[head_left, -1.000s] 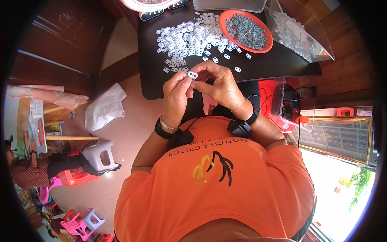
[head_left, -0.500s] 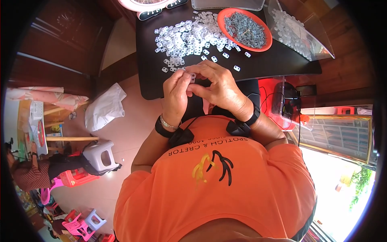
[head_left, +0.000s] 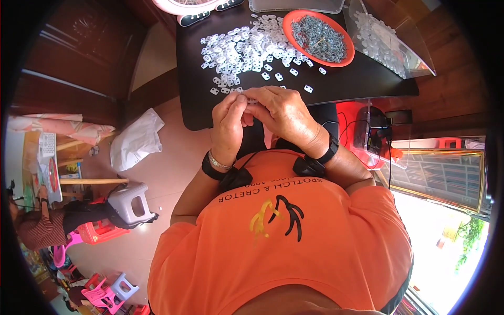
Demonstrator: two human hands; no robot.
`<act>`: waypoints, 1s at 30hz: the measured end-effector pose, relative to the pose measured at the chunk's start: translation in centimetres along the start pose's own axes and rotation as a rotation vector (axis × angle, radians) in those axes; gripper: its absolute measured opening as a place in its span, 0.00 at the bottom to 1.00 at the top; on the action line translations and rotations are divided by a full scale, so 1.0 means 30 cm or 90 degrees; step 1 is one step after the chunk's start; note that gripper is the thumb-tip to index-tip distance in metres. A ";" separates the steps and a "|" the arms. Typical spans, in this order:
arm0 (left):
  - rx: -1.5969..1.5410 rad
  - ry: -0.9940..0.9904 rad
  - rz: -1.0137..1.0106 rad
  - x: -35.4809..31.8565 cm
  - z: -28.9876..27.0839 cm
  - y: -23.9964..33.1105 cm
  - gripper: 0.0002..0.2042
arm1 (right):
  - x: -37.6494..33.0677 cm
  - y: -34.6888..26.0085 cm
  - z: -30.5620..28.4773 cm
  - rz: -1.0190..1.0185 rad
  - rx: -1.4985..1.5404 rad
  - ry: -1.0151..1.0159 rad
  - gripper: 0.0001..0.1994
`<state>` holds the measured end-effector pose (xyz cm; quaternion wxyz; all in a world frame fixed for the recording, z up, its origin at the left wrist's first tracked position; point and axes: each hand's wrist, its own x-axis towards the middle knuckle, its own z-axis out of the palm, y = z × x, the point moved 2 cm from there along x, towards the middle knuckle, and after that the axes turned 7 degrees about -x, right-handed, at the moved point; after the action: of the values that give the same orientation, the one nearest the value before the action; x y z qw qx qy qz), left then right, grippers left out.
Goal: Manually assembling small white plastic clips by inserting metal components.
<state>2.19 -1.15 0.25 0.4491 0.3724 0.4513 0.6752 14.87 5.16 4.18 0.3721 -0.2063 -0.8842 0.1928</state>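
Black surface (head_left: 346, 84) is carrying a clear plastic bag (head_left: 391, 37) of parts at the far right, an orange bowl (head_left: 287, 23) of grey metal bits beside it, and a spread of small white plastic pieces (head_left: 236, 50). Left hand (head_left: 228, 126) and right hand (head_left: 286, 113) are meeting fingertip to fingertip at the near edge, both pinching one white piece (head_left: 251, 101) (mostly hidden).
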 end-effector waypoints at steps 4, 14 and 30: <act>0.003 0.004 0.009 -0.010 0.006 0.007 0.14 | -0.002 -0.002 0.002 0.002 0.017 -0.003 0.09; -0.041 0.026 -0.005 -0.017 0.022 0.011 0.14 | -0.010 0.022 0.020 -0.038 0.003 0.003 0.10; 0.014 0.032 0.079 0.065 -0.046 0.014 0.13 | 0.183 0.110 -0.292 -0.042 -0.171 0.093 0.10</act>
<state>0.19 0.23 0.40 0.3908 0.3876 0.4456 0.7060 18.55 12.36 11.40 0.4105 -0.2383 -0.8790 0.0448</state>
